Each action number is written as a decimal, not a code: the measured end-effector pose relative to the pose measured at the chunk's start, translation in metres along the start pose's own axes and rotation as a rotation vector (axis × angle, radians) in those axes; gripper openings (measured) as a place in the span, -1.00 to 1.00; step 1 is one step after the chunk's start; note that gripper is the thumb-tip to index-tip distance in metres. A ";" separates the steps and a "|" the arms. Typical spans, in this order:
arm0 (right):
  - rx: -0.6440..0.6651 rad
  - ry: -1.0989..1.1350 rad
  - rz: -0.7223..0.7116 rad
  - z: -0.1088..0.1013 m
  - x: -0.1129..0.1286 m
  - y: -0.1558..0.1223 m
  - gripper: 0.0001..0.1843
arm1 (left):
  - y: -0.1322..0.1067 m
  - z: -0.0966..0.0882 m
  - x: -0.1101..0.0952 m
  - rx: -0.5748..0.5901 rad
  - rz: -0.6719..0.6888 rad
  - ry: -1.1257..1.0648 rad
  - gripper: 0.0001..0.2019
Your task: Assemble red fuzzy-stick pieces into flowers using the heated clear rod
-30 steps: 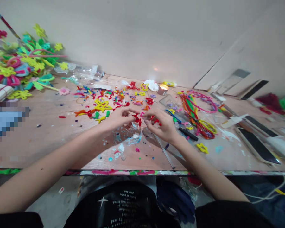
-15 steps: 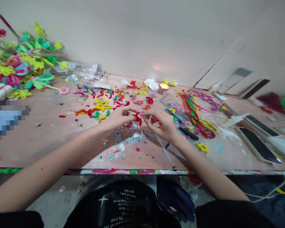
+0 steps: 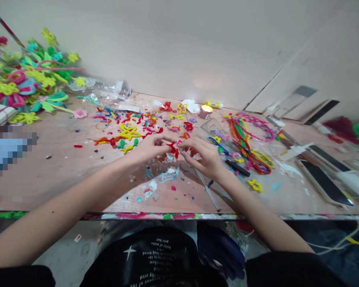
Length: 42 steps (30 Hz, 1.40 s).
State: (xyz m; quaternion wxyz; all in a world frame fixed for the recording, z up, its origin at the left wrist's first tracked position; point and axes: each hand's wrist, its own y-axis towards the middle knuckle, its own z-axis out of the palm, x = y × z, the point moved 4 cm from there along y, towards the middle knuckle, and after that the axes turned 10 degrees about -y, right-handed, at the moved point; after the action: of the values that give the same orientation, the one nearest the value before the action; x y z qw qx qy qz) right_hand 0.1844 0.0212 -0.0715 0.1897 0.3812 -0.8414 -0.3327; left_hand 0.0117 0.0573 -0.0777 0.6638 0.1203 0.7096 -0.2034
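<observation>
Between the fingertips of my left hand (image 3: 152, 148) is a small red fuzzy pipe-cleaner piece (image 3: 174, 150) with several short points. My right hand (image 3: 204, 157) comes in from the other side, its thumb and forefinger closed beside the red piece. A bit of pink shows at those fingertips, too small to make out. More red shows behind the right fingers, partly hidden. Just past my left wrist lie a yellow star-shaped pipe-cleaner piece (image 3: 128, 130) and green and yellow bent pieces (image 3: 127, 146).
A lit candle (image 3: 206, 111) burns near the wall beside a yellow glue stick (image 3: 214, 105). Pipe-cleaner flowers (image 3: 32, 75) heap at the left. Coloured pipe-cleaner bundles (image 3: 245, 139), a black tube-like item (image 3: 237, 168) and a hair straightener (image 3: 326, 181) lie to the right. Cut scraps cover the middle.
My right fingers have shifted very slightly around the red piece. My left hand and the things on the table look the same.
</observation>
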 end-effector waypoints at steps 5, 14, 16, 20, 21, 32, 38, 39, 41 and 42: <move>-0.009 0.003 -0.016 -0.001 0.001 0.001 -0.83 | 0.001 0.000 0.002 0.012 -0.003 -0.006 -0.74; -0.017 0.005 -0.016 -0.001 0.002 0.002 -0.85 | 0.002 0.000 0.003 0.008 -0.011 -0.004 -0.73; -0.018 0.007 -0.013 0.000 0.002 0.001 -0.86 | 0.002 0.000 0.004 0.017 -0.014 -0.015 -0.72; -0.003 0.000 0.002 0.001 0.001 0.000 -0.86 | 0.003 0.001 0.007 0.021 -0.020 -0.016 -0.72; 0.000 0.001 0.004 0.001 0.001 0.000 -0.86 | 0.003 0.001 0.007 0.021 -0.021 -0.013 -0.72; 0.002 -0.031 0.048 -0.002 -0.002 0.000 -0.91 | 0.002 0.001 0.007 0.020 -0.024 -0.009 -0.69; -0.007 -0.043 0.053 -0.002 -0.003 -0.002 -0.89 | 0.002 0.001 0.008 0.021 -0.024 -0.011 -0.70; -0.008 -0.046 0.052 -0.002 -0.002 -0.002 -0.89 | 0.002 0.001 0.008 0.019 -0.029 -0.007 -0.70; -0.012 -0.052 0.040 -0.001 -0.002 -0.002 -0.87 | 0.002 0.001 0.008 0.020 -0.034 -0.002 -0.70; -0.017 -0.056 0.029 -0.001 -0.002 -0.002 -0.86 | 0.002 0.001 0.008 0.021 -0.032 -0.002 -0.71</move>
State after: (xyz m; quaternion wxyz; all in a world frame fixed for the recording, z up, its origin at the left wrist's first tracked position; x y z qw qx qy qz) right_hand 0.1872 0.0212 -0.0720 0.1740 0.3579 -0.8490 -0.3476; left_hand 0.0133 0.0580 -0.0858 0.6600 0.1157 0.7085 -0.2214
